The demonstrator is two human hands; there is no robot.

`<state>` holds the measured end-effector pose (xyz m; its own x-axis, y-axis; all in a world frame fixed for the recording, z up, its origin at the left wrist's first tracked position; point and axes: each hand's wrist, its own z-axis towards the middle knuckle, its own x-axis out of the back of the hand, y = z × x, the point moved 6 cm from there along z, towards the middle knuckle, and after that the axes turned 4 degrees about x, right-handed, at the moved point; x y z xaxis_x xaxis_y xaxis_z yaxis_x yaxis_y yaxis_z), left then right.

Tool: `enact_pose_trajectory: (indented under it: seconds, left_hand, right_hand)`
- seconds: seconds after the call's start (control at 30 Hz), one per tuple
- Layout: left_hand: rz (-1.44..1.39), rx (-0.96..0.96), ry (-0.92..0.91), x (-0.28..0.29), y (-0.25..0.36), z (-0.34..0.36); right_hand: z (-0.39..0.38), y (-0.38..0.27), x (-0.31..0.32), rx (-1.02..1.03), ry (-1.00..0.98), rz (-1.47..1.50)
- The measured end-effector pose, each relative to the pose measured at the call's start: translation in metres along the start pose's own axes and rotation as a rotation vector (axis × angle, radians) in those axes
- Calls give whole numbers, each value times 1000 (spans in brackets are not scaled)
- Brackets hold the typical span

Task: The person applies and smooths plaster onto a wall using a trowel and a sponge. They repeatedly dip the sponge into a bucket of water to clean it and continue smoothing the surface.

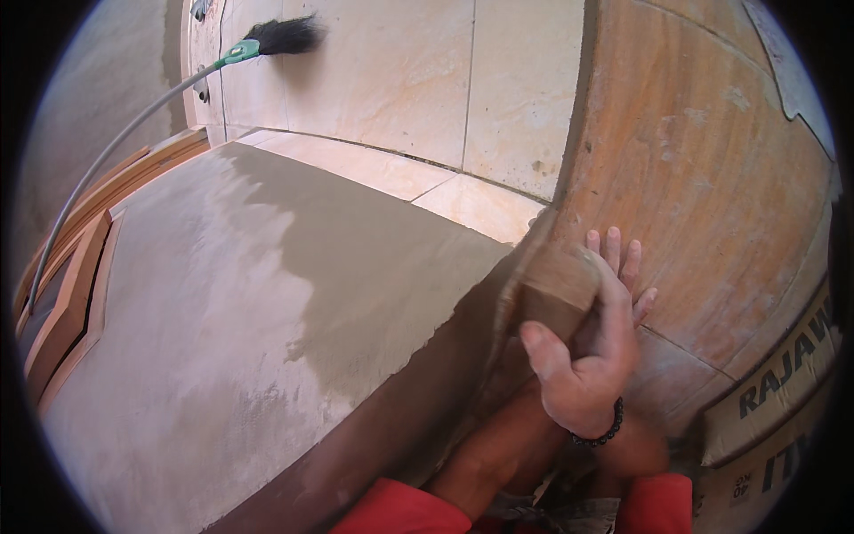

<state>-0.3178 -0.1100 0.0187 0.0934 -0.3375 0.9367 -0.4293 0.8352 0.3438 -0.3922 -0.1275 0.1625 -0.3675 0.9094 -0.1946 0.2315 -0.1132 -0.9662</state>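
Observation:
My right hand (587, 365), with a dark beaded bracelet at its wrist, is closed around a brown wooden block (560, 289), thumb on the near side. The block is smeared by motion. Along its left side runs a blurred, thin edge, so it may be the grip of a float; I cannot tell. Beyond it, my left hand (627, 267) lies on the orange-brown tile (694, 205) with its fingers spread, its palm hidden behind the right hand. Just left of both stretches a grey plastered surface (391, 294), darker and damp-looking toward its upper and right side.
Cream tiles (382, 71) border the plaster at the far side. A broom (285, 37) with black bristles and a green head lies there, its grey handle curving left past wooden frames (67, 311). Printed paper sacks (765, 383) sit at the lower right.

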Motion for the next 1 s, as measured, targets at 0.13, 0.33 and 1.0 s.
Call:
enact_pose_trajectory:
  seconds: [0.13,0.33,1.0]
  left_hand:
    - [-16,3,-13,-8,2,-2]
    - [41,-1,20,-4,-7,-4]
    - [-179,236,-489,-59,-16,-33]
  right_hand:
    - [-4,-6,-22,58,-176,-1]
    - [-36,4,-10,130,-349,-28]
    - [101,0,16,-19,-681,149]
